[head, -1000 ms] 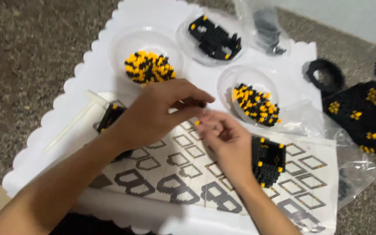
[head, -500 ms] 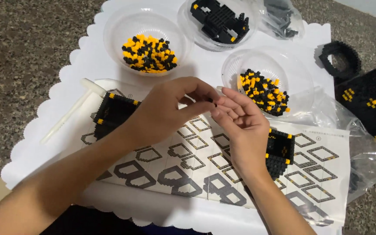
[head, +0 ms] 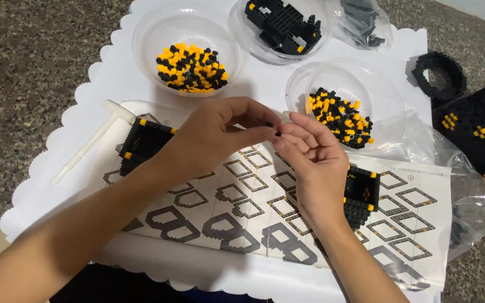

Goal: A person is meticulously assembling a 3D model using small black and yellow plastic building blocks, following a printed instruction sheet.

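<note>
Two bare hands met above a printed instruction sheet [head: 399,224] of block diagrams, spread on a white scallop-edged mat [head: 113,78] over a speckled floor [head: 29,56]. The left hand [head: 209,137] pinched a tiny black building brick [head: 278,133] between thumb and forefinger, its other fingers curled; the right hand [head: 312,163] lay palm-up with fingers loosely bent, its fingertips touching the brick from the other side. Whether the right hand gripped the brick or only steadied it could not be told. The brick sat in the air between both hands, well above the sheet. Beyond them stood three clear bowls: one [head: 189,47] heaped with orange and black bricks, one [head: 343,98] with a smaller heap of the same, one [head: 279,28] holding black assembled pieces. Two partly built black blocks [head: 141,140] [head: 360,193] rested on the sheet beside the wrists. The brick looked small enough to slip from so slight a pinch, and if it dropped it would likely bounce off the mat onto the speckled floor, where a dark piece would be hard to find
</note>
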